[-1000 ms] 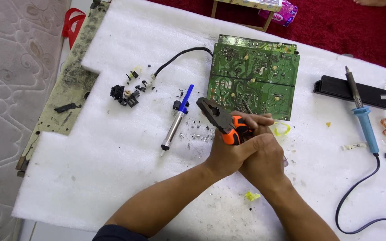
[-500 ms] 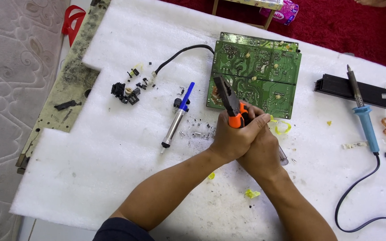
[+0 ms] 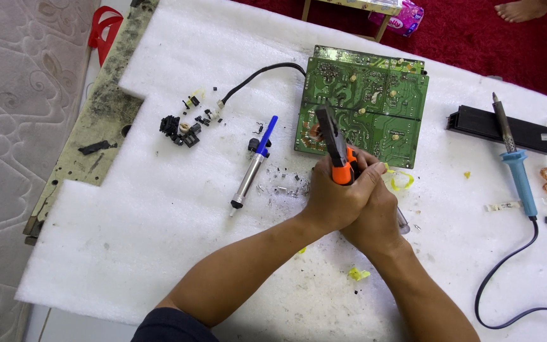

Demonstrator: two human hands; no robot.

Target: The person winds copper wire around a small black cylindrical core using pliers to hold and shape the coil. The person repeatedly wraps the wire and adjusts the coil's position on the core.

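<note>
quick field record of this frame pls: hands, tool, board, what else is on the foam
left hand: wrapped round the orange handles of the pliers, jaws pointing up over the board
right hand: clasped against the left hand, on the same handles
circuit board: green, flat on the foam sheet, black cable at its left corner
solder sucker: silver and blue, left of the hands
soldering iron: blue handle, right of the board, tip on a black bar
small parts: black bits, upper left
</note>
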